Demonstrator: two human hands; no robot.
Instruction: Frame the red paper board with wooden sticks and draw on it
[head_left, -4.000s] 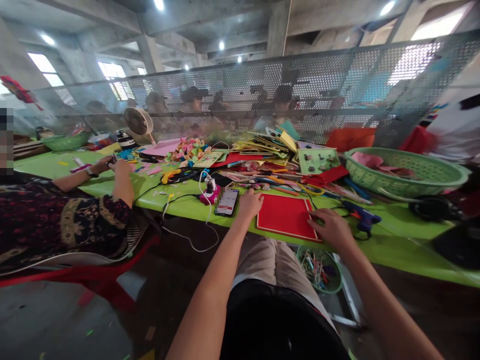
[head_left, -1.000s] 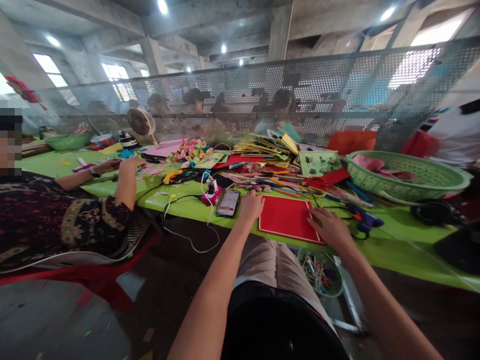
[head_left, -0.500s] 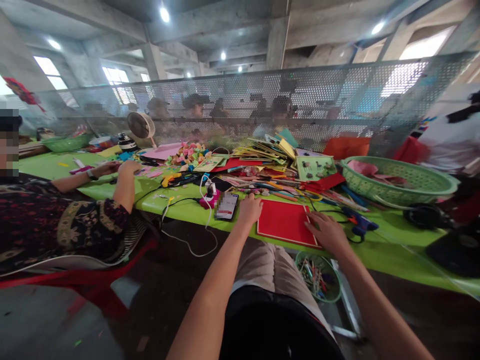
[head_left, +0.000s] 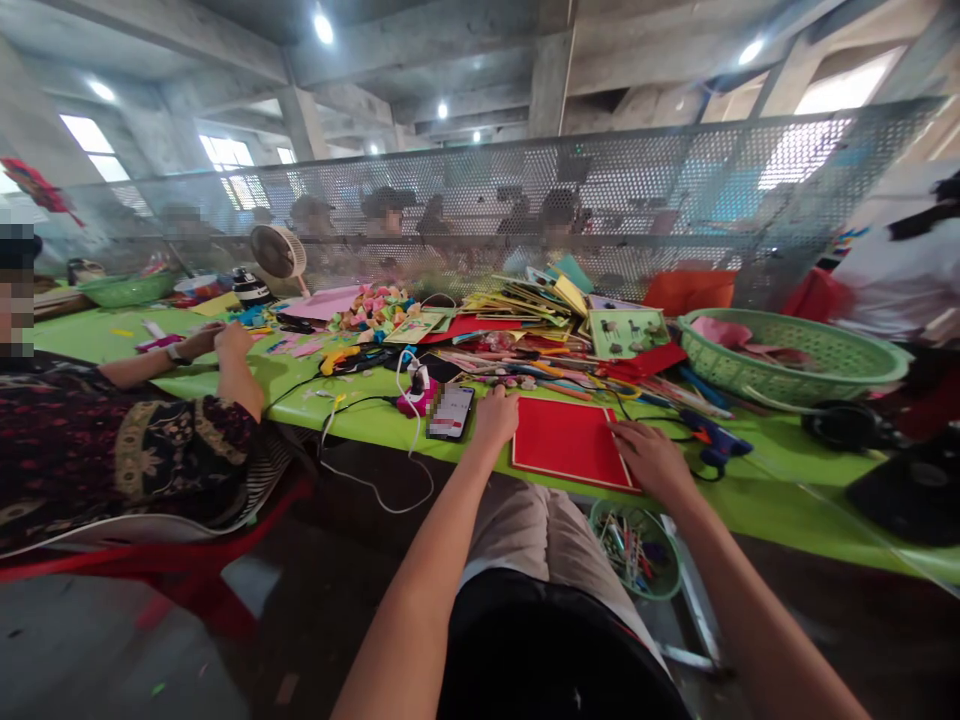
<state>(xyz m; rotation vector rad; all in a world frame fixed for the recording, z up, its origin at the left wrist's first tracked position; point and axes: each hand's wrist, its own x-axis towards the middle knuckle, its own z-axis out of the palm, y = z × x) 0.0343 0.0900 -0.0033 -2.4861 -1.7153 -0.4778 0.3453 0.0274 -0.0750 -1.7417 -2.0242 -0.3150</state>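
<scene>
A red rectangular board with pale edges (head_left: 574,443) lies flat on the green tabletop (head_left: 780,515) in front of me. At its left edge rests my left hand (head_left: 496,415), fingers close together at the upper left corner. My right hand (head_left: 652,455) lies on the right edge, its fingers spread. A phone (head_left: 450,412) with a lit screen is just left of my left hand. Beyond the board are piled colored sticks (head_left: 555,378), and to the right of my right hand lies a blue glue gun (head_left: 716,440).
A green basket (head_left: 795,370) stands at the right, near a dark round object. Behind are stacked cards (head_left: 525,305), folded paper pieces and a fan (head_left: 277,252). A person (head_left: 135,440) sits at the left. A white cable hangs off the table; a sticks-filled basket (head_left: 637,550) is below.
The view has shifted very slightly. Both hands stay at the board's edges. The neighboring person's hands have moved a little.
</scene>
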